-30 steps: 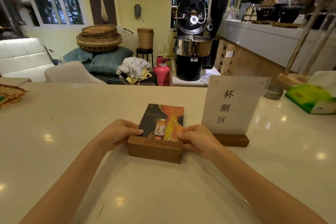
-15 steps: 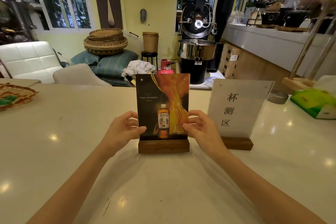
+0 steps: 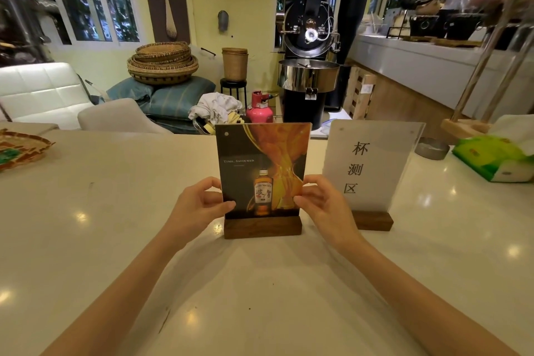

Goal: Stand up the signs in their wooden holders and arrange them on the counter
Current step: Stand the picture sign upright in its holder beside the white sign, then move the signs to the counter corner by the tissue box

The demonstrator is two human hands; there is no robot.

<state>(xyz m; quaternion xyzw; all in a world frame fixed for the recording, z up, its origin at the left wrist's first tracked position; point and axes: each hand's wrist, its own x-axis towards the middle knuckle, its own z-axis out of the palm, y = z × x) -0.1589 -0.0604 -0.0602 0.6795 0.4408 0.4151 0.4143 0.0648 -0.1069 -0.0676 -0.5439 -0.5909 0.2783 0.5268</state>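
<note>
poster sign (image 3: 261, 170): "TIME, SAVOURED", bottle label unclear | frosted sign (image 3: 367, 165), just right of it: "杯测区" vertical

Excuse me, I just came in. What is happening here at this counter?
A person is setting up table signs on a pale counter. The left hand and right hand pinch the side edges of a whisky advert sign, which stands upright in its dark wooden holder. To its right, a white sign with Chinese characters already stands in its own wooden base. A green tissue pack lies further right.
</note>
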